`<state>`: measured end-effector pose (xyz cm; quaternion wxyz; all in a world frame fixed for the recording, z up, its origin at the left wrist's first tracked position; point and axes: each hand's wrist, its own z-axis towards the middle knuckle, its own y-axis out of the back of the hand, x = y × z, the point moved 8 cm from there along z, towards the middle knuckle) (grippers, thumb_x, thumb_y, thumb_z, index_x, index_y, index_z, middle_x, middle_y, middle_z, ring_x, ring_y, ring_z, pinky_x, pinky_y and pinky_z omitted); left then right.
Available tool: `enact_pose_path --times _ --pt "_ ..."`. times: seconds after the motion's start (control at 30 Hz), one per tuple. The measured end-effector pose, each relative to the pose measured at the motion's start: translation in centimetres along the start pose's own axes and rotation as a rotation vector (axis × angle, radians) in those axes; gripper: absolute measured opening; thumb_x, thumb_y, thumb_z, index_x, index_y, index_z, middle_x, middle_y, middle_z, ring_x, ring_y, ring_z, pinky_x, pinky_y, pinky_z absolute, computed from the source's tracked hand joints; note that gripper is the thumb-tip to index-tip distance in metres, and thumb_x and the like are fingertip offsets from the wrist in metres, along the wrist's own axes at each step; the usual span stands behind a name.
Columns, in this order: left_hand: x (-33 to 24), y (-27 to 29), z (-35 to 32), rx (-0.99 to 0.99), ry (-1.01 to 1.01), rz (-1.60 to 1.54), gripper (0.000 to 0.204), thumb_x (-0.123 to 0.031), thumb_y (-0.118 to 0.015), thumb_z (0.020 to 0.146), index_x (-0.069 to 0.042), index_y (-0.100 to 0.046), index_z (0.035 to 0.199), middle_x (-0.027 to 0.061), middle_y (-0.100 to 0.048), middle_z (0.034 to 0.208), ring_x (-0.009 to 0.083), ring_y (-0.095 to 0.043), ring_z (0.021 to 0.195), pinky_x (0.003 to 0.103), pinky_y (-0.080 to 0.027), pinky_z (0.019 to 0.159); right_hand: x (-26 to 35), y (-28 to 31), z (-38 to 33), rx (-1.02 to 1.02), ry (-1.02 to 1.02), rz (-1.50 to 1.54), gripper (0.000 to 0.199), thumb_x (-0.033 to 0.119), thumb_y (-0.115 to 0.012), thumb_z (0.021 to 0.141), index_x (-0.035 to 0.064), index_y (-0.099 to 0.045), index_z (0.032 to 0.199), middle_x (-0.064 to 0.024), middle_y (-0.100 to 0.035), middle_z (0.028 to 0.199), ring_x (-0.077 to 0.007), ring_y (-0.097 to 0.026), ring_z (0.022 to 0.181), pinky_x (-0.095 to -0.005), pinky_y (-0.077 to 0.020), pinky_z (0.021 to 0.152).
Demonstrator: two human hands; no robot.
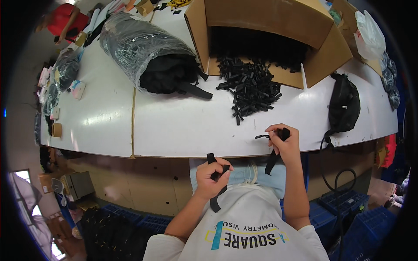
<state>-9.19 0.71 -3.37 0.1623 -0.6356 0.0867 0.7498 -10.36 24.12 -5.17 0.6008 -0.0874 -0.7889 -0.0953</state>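
Observation:
My left hand (208, 180) is closed around a black strap (216, 203) in front of my body. One end pokes up above the fingers and the other hangs down against my shirt. Over the table's front edge, my right hand (287, 143) grips a second black strap (271, 164), which dangles below the palm. A thin black piece (261, 136) sticks out to the left from its fingertips; its exact kind is too small to tell. Beyond the hands lies a heap of small black pieces (253, 89) on the white table (174, 126).
An open cardboard box (265, 15) filled with black items stands behind the heap. To its left lies a clear plastic bag (139, 43) of black straps. At the right are a black pouch (344, 104) with a cord and blue crates (344, 204). Another person (69, 21) is far left.

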Motion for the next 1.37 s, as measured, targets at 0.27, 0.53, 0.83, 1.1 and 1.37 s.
enact_pose_path --times 0.27,0.53,0.83,1.1,1.37 --pt "0.1 -0.4 -0.2 -0.006 0.042 0.029 0.018 0.004 -0.060 0.074 -0.001 -0.047 0.063 0.0140 -0.060 0.073 0.0163 -0.060 0.065 0.027 -0.047 0.060 -2.9 0.4 -0.3 0.012 -0.104 0.371 0.010 0.002 -0.059 0.082 -0.0055 -0.064 0.085 -0.0086 -0.059 0.060 -0.0034 -0.035 0.036 -0.0175 -0.0236 0.036" --pt "0.6 -0.6 -0.2 -0.003 0.067 0.083 0.015 0.004 -0.061 0.074 0.000 -0.050 0.065 0.0138 -0.061 0.073 0.0164 -0.061 0.065 0.026 -0.047 0.059 -2.6 1.1 -0.9 -0.053 -0.051 0.458 0.012 0.004 -0.065 0.075 -0.0053 -0.062 0.083 -0.0096 -0.060 0.062 -0.0036 -0.038 0.039 -0.0175 -0.0249 0.037" --pt "0.9 0.0 -0.3 -0.028 0.036 0.086 0.017 0.008 -0.063 0.072 0.001 -0.049 0.066 0.0131 -0.061 0.077 0.0146 -0.061 0.066 0.023 -0.046 0.057 -1.4 12.2 -9.8 -0.427 0.260 -0.003 0.012 0.002 -0.065 0.070 -0.0025 -0.060 0.079 -0.0066 -0.058 0.071 -0.0105 -0.054 0.059 -0.0206 -0.0411 0.056" --pt "1.4 -0.8 0.0 -0.021 0.095 0.094 0.013 0.004 -0.059 0.075 0.000 -0.051 0.065 0.0129 -0.060 0.072 0.0167 -0.060 0.065 0.028 -0.048 0.061 -13.8 19.4 -13.5 -0.549 0.045 -0.783 0.012 0.004 -0.064 0.069 0.0037 -0.062 0.081 -0.0103 -0.061 0.071 -0.0240 -0.061 0.066 -0.0316 -0.0465 0.064" --pt "1.7 0.0 -0.4 -0.023 0.105 0.110 0.012 0.002 -0.060 0.076 0.000 -0.053 0.067 0.0136 -0.060 0.073 0.0173 -0.060 0.066 0.029 -0.049 0.062 -24.7 26.8 -15.5 -0.726 -0.211 -0.945 0.015 0.007 -0.067 0.068 0.0036 -0.064 0.083 -0.0105 -0.060 0.063 -0.0221 -0.059 0.059 -0.0358 -0.0465 0.059"
